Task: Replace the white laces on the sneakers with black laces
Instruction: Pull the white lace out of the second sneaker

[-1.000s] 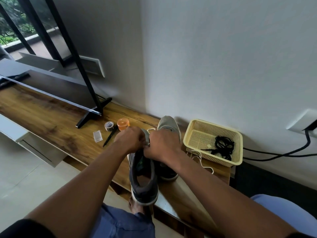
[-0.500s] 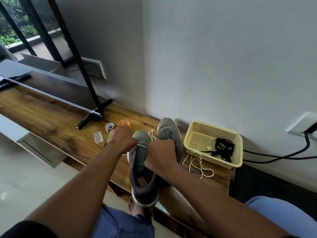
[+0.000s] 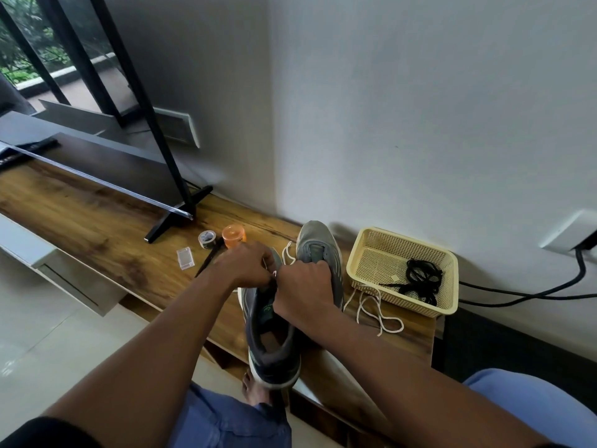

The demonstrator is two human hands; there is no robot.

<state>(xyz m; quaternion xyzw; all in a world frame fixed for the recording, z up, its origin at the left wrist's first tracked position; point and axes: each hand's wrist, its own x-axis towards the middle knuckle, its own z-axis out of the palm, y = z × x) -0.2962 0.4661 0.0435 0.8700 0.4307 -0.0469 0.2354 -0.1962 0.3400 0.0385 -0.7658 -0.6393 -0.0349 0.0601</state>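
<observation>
Both hands meet over the near sneaker (image 3: 271, 337), which lies lengthwise on the front edge of the wooden shelf (image 3: 106, 240) with its heel hanging over toward us. Our right hand (image 3: 303, 287) is curled closed over the sneaker's tongue area, knuckles up. Our left hand (image 3: 247, 265) sits just beside it, touching it at the fingertips, fingers bent in as though pinching; a short pale bit shows between the two hands, and we think it is the white lace (image 3: 374, 310), though the spot is too small to be sure.

That lace trails out from behind the right hand and lies in loose loops on the wood, between the shoes and the basket (image 3: 361, 263). Another loop of it shows just past the left hand.

Behind the right hand stands the second sneaker (image 3: 315, 244), toe pointing to the wall, touching or nearly touching the first.

Farther right, the cream basket rests on the shelf's end with the black laces (image 3: 420, 281) bunched inside it, well apart from either hand.

Left of the hands lie a black pen (image 3: 210, 260), a small clear box (image 3: 185, 258), a roll of tape (image 3: 206, 239) and an orange tub (image 3: 234, 236). Beyond them stands a television (image 3: 97, 169) on its black foot.
</observation>
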